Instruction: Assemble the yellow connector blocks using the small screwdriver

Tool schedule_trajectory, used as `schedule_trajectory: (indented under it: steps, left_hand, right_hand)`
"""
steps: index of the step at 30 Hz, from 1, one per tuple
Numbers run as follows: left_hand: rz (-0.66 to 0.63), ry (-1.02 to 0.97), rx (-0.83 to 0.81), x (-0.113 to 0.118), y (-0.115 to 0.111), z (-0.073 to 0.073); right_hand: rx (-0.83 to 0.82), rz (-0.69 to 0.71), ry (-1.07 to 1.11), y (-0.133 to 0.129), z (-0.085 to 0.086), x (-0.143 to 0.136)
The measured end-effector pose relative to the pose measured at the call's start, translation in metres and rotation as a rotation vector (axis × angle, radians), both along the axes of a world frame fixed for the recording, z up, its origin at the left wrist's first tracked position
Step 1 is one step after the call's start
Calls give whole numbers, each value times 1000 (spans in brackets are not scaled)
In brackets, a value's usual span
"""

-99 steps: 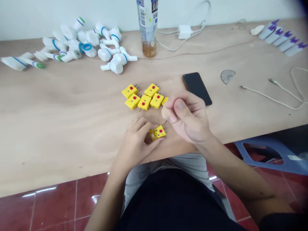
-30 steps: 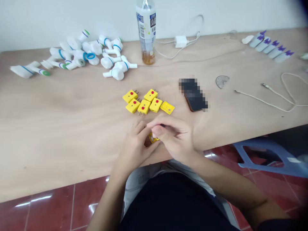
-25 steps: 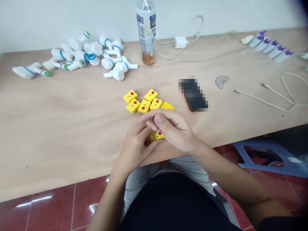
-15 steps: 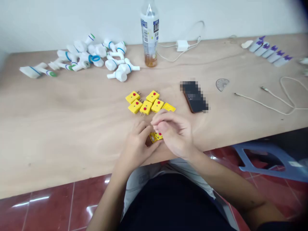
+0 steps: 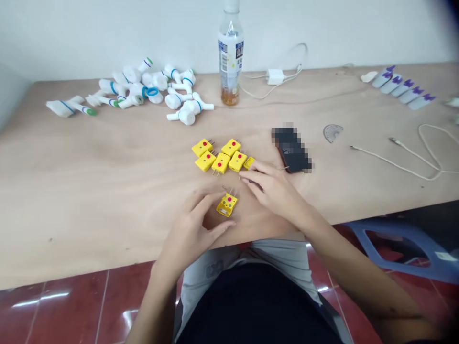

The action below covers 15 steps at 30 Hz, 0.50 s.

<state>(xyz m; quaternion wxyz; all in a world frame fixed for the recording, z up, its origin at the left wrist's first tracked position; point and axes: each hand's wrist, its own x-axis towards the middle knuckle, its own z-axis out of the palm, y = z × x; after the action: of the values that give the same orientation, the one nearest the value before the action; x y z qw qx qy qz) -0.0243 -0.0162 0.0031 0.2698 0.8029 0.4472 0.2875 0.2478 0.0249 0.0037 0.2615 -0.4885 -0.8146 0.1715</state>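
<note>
An opened yellow plug part (image 5: 227,204) with a red dot and metal pins lies on the wooden table near its front edge. My left hand (image 5: 193,224) curves around its left side, thumb and fingers apart, holding nothing. My right hand (image 5: 274,188) is farther right, over small pieces beside the yellow cover (image 5: 249,163); its fingers partly hide that cover, and whether it grips anything is unclear. Several closed yellow plugs (image 5: 221,163) with red dots form a group just behind my hands.
Behind stand a drink bottle (image 5: 230,62) and a pile of white fittings (image 5: 136,86). To the right lie a dark phone (image 5: 292,150), a protractor (image 5: 333,133), a white cable (image 5: 405,172), a white charger (image 5: 275,76) and purple-topped tubes (image 5: 401,87).
My right hand has moved away from the opened plug part, back and right to the yellow cover. My left hand has spread its fingers and drawn left. The camera view has shifted slightly.
</note>
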Motion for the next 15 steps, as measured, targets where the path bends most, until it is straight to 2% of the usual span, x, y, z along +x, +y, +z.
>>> schedule_trajectory:
  steps: [5,15]
  left_hand:
    - [-71,-17,12,-3,3,-1]
    - [-74,-26,-18,-4,8,1]
  right_hand:
    - [1,32,-76,8,0,-7]
    - [88,79,-203,10,-3,-7]
